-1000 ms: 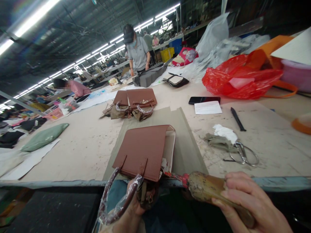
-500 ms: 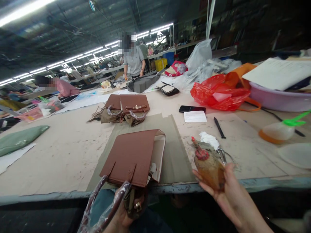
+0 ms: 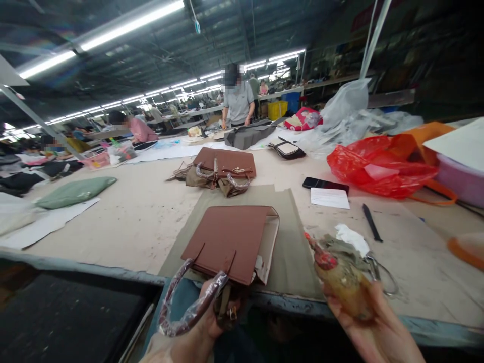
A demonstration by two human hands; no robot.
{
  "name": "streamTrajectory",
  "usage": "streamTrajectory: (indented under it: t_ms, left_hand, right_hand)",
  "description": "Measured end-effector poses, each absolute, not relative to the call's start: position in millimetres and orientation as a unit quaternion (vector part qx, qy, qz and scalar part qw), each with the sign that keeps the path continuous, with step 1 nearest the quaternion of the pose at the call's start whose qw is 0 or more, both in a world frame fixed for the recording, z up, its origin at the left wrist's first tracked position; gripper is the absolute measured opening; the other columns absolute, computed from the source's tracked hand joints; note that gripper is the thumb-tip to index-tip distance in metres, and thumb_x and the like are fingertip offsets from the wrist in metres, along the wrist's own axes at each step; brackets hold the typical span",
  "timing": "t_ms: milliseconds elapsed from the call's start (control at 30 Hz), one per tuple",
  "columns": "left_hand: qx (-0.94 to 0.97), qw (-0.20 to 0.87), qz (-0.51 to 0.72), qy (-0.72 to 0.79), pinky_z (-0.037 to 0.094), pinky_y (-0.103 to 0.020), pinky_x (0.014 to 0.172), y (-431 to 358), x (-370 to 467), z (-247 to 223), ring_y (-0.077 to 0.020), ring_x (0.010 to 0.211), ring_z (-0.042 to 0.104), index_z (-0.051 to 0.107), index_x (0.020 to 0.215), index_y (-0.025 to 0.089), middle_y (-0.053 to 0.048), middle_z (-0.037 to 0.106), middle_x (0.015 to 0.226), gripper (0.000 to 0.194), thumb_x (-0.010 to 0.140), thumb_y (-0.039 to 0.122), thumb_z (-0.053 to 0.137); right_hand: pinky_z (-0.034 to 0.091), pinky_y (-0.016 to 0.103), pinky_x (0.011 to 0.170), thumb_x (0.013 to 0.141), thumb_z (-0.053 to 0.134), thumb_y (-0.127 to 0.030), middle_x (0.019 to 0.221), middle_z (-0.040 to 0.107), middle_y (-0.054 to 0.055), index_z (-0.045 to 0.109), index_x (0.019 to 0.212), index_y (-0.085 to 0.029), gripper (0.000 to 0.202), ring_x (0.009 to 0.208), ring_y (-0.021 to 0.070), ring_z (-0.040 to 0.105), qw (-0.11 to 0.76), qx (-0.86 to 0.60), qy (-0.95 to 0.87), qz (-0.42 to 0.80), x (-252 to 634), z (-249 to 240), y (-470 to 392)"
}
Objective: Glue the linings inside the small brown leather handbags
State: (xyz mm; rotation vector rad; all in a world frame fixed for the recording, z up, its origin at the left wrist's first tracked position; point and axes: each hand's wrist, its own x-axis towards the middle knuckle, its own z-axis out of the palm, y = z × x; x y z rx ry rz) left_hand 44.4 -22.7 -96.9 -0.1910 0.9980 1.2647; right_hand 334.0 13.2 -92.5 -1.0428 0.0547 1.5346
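Note:
A brown handbag [image 3: 230, 242] lies on its side at the table's front edge, its open mouth and plastic-wrapped handle [image 3: 189, 327] towards me. My left hand [image 3: 206, 325] grips the bag below its front edge, beside the handle; its fingers are partly hidden under the bag. In my right hand [image 3: 381, 322] is a stained, yellowish squeeze bottle [image 3: 351, 287] with a red nozzle, tilted up to the left. Just beyond the bottle lie a crumpled white wad [image 3: 351, 239] and a metal tool [image 3: 375, 268], possibly scissors, partly hidden.
A grey-green sheet [image 3: 291, 237] lies under the bag. Further back are other brown bags [image 3: 236, 164], a phone [image 3: 325, 185], white paper [image 3: 330, 198], a black stick-like tool [image 3: 372, 223] and a red plastic bag [image 3: 378, 164]. A co-worker [image 3: 238, 101] stands across the table.
The view has swung left, so everything sits further right in the picture. The same handbag and squeeze bottle stay in my hands, with the bottle tipped slightly more to the left.

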Motion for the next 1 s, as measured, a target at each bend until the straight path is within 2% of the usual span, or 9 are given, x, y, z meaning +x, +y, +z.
streamTrajectory:
  t_ms: [133,200,267,333,400,567,633,800,1000]
  left_hand:
    - [-0.078,0.685,0.557,0.463,0.038,-0.022,0.037,-23,45,-102,-0.0096,0.034,0.046,0.063,0.059,0.014,-0.006,0.062,0.053,0.030,0.087,0.021,0.056]
    - [-0.065,0.695,0.557,0.449,0.040,-0.022,0.038,-23,45,-101,-0.0091,0.033,0.046,0.064,0.060,0.013,-0.005,0.062,0.052,0.029,0.087,0.021,0.057]
    - [-0.048,0.706,0.560,0.431,0.040,-0.021,0.039,-23,47,-97,-0.0093,0.034,0.048,0.066,0.062,0.012,-0.004,0.062,0.051,0.025,0.085,0.018,0.058]
    - [-0.040,0.711,0.564,0.418,0.041,-0.019,0.039,-24,48,-94,-0.0106,0.038,0.054,0.067,0.062,0.012,-0.003,0.062,0.051,0.024,0.084,0.013,0.058]
    - [-0.039,0.716,0.567,0.406,0.042,-0.018,0.040,-24,48,-94,-0.0113,0.040,0.056,0.068,0.062,0.011,-0.003,0.064,0.053,0.023,0.083,0.010,0.059]
    - [-0.030,0.733,0.566,0.376,0.048,-0.022,0.045,-25,42,-106,-0.0142,0.046,0.061,0.072,0.066,0.011,-0.007,0.070,0.062,0.017,0.080,0.009,0.062]
    - [-0.029,0.733,0.570,0.370,0.048,-0.023,0.045,-26,40,-109,-0.0145,0.048,0.061,0.072,0.068,0.011,-0.008,0.071,0.064,0.019,0.082,0.012,0.061]
    - [-0.037,0.718,0.569,0.399,0.040,-0.021,0.038,-25,43,-106,-0.0108,0.037,0.051,0.068,0.058,0.012,-0.005,0.064,0.052,0.024,0.080,0.017,0.063]
    - [-0.056,0.700,0.568,0.430,0.043,-0.021,0.045,-25,46,-102,-0.0111,0.043,0.054,0.068,0.061,0.011,-0.006,0.066,0.058,0.020,0.080,0.013,0.061]
  right_hand:
    - [0.063,0.037,0.062,0.077,0.064,-0.067,0.097,0.076,0.000,0.067,0.110,-0.033,0.048,0.079,0.0233,0.072,0.579,-0.479,-0.010,0.660,341,-100,15]
    - [0.062,0.034,0.062,0.078,0.067,-0.059,0.091,0.075,-0.002,0.067,0.105,-0.031,0.039,0.076,0.0208,0.071,0.576,-0.494,-0.042,0.650,344,-104,16]
    - [0.061,0.028,0.064,0.078,0.072,-0.044,0.091,0.075,-0.003,0.068,0.100,-0.030,0.027,0.077,0.0176,0.071,0.586,-0.492,-0.066,0.640,344,-104,17]
    - [0.060,0.024,0.065,0.076,0.072,-0.036,0.097,0.075,-0.003,0.068,0.103,-0.029,0.029,0.082,0.0165,0.071,0.597,-0.486,-0.076,0.635,344,-100,18]
    - [0.060,0.024,0.066,0.076,0.071,-0.037,0.103,0.074,-0.002,0.068,0.107,-0.028,0.033,0.085,0.0171,0.071,0.589,-0.490,-0.060,0.640,342,-94,18]
    - [0.063,0.044,0.069,0.077,0.070,-0.050,0.110,0.073,0.000,0.067,0.108,-0.030,0.037,0.092,0.0251,0.071,0.526,-0.483,0.022,0.699,333,-81,16]
    - [0.062,0.047,0.073,0.077,0.070,-0.051,0.118,0.070,0.002,0.065,0.114,-0.031,0.043,0.097,0.0272,0.070,0.501,-0.456,0.006,0.736,329,-81,12]
    - [0.060,0.032,0.064,0.072,0.076,-0.043,0.134,0.059,-0.001,0.062,0.121,-0.033,0.051,0.096,0.0218,0.067,0.509,-0.471,-0.093,0.714,326,-86,5]
    - [0.052,0.019,0.060,0.070,0.078,-0.044,0.109,0.064,-0.001,0.063,0.115,-0.030,0.050,0.089,0.0171,0.060,0.606,-0.549,-0.251,0.518,339,-87,5]
